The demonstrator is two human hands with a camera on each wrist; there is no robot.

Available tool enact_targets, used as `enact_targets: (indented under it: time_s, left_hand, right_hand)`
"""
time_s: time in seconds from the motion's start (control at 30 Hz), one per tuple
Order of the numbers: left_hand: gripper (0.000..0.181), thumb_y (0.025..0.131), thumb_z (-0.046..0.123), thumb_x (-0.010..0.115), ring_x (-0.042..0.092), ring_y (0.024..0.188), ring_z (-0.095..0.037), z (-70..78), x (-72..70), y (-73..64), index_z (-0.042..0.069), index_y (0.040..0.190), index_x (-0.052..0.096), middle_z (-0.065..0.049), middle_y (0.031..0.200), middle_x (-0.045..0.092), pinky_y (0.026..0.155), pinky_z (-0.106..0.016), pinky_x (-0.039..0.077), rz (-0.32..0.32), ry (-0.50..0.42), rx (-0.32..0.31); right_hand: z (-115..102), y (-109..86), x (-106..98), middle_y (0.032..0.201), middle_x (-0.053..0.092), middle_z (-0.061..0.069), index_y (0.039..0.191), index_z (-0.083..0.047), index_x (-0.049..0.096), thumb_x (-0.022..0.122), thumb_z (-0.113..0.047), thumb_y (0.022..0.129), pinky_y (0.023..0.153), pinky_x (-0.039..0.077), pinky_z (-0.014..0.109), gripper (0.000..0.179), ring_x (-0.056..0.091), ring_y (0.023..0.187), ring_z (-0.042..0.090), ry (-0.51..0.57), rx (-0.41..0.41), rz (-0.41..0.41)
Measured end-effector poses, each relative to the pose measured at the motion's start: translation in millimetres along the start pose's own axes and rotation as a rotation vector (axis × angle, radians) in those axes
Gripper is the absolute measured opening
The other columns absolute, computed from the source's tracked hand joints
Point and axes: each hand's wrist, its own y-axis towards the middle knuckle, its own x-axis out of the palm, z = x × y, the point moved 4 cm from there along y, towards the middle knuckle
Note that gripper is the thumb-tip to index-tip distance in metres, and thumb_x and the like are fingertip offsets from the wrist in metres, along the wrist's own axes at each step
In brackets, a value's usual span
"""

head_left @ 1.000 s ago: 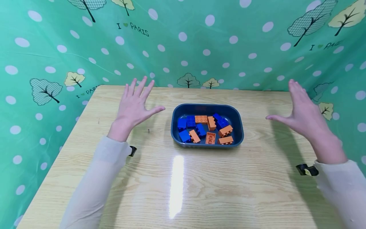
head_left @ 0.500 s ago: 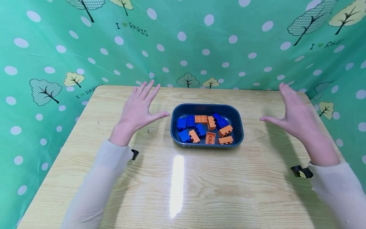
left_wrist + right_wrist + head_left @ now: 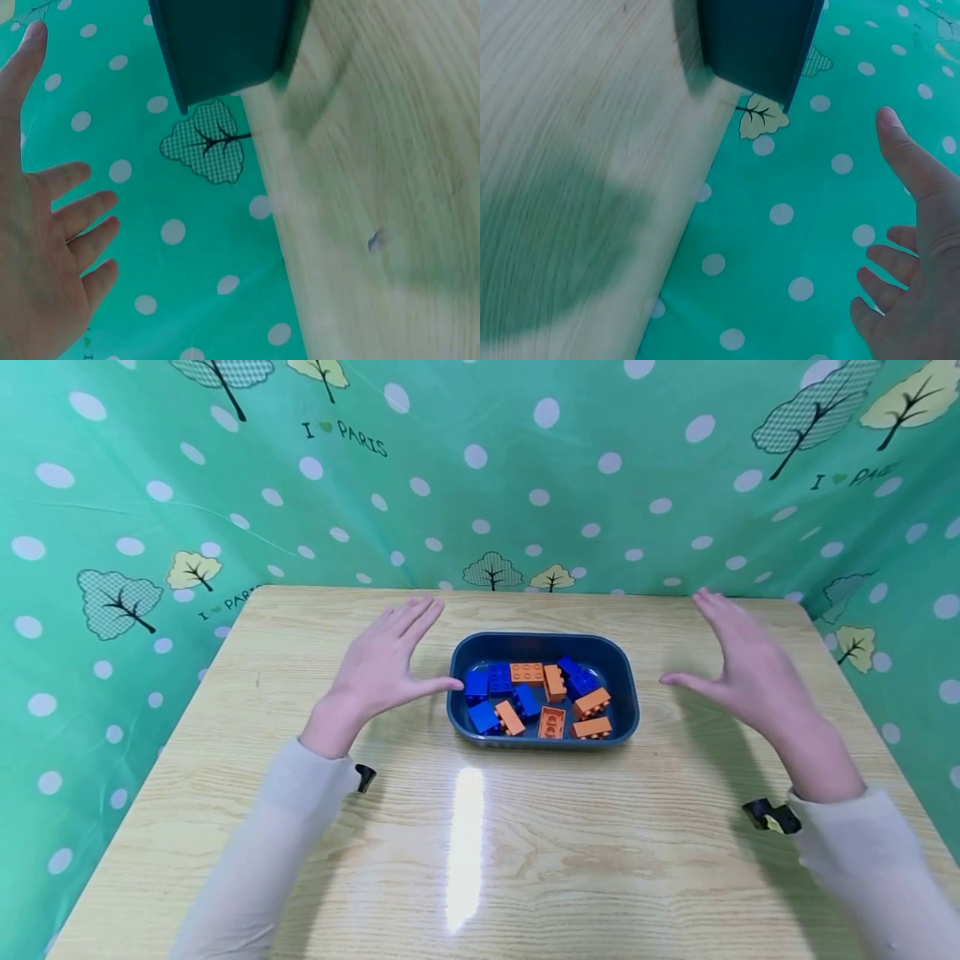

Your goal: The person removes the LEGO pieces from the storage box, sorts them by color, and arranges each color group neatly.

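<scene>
A dark blue plastic bin [image 3: 543, 743] stands on the table with several blue building bricks [image 3: 526, 701] and several orange building bricks [image 3: 527, 673] lying loose inside. At its left, my left hand [image 3: 378, 664] hovers with fingers extended and thumb spread. That thumb tip overlaps the bin's left rim in the head view; the left wrist view shows the hand [image 3: 45, 247] apart from the bin's side [image 3: 225, 45]. To the right of the bin my right hand [image 3: 757, 672] is held in the air, thumb out and fingers straight, a gap between it and the bin. Both hands hold nothing.
A light wooden table [image 3: 585, 843] carries the bin near its far edge. Behind and at the sides hangs a green dotted curtain [image 3: 420, 452]. A bright light reflection [image 3: 465, 852] crosses the tabletop. Dark camera mounts [image 3: 771, 817] show at the wrists.
Both hands have moved inward toward the bin and slightly nearer the person, the left one rightward and the right one leftward. The bin and bricks have stayed in place.
</scene>
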Motion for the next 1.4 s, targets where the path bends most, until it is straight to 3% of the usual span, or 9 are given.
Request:
enact_targets:
  time_s: [0.3, 0.67, 1.03, 1.4]
  left_hand:
    - [0.112, 0.077, 0.078, 0.063, 0.019, 0.156, -0.023, 10.2, 9.7, -2.0, 0.021, 0.161, 0.017, -0.003, 0.168, 0.019, 0.129, -0.041, 0.016, -0.015, -0.063, 0.038]
    - [0.111, 0.075, 0.077, 0.066, 0.021, 0.155, -0.025, 16.6, 20.8, -4.4, 0.027, 0.161, 0.018, 0.002, 0.168, 0.018, 0.126, -0.047, 0.023, -0.044, -0.142, 0.06]
    - [0.113, 0.07, 0.073, 0.075, 0.027, 0.153, -0.026, 17.0, 29.9, -5.3, 0.025, 0.159, 0.025, 0.003, 0.167, 0.023, 0.121, -0.051, 0.034, -0.024, -0.236, 0.112]
    - [0.119, 0.068, 0.065, 0.081, 0.021, 0.155, -0.026, 13.8, 38.6, -6.1, 0.016, 0.16, 0.024, 0.001, 0.169, 0.017, 0.124, -0.051, 0.028, -0.086, -0.347, 0.15]
  right_hand:
    - [-13.1, 1.5, 7.3, 0.164, 0.027, 0.018, 0.159, -0.01, 0.025, 0.084, -0.047, 0.076, 0.121, 0.024, 0.062, 0.108, 0.027, 0.149, 0.042, 0.007, -0.036, -0.004]
    - [-23.5, 1.9, 15.9, 0.16, 0.035, 0.02, 0.156, -0.009, 0.032, 0.086, -0.044, 0.074, 0.117, 0.029, 0.064, 0.105, 0.032, 0.145, 0.045, -0.002, -0.046, -0.009]
    - [-32.8, 2.5, 25.0, 0.156, 0.04, 0.019, 0.154, -0.01, 0.036, 0.087, -0.044, 0.073, 0.114, 0.034, 0.064, 0.101, 0.037, 0.142, 0.044, -0.015, -0.089, 0.005]
    - [-39.6, 4.3, 32.8, 0.154, 0.044, 0.018, 0.15, -0.009, 0.042, 0.087, -0.044, 0.072, 0.113, 0.037, 0.062, 0.097, 0.04, 0.14, 0.042, -0.013, -0.119, 0.011]
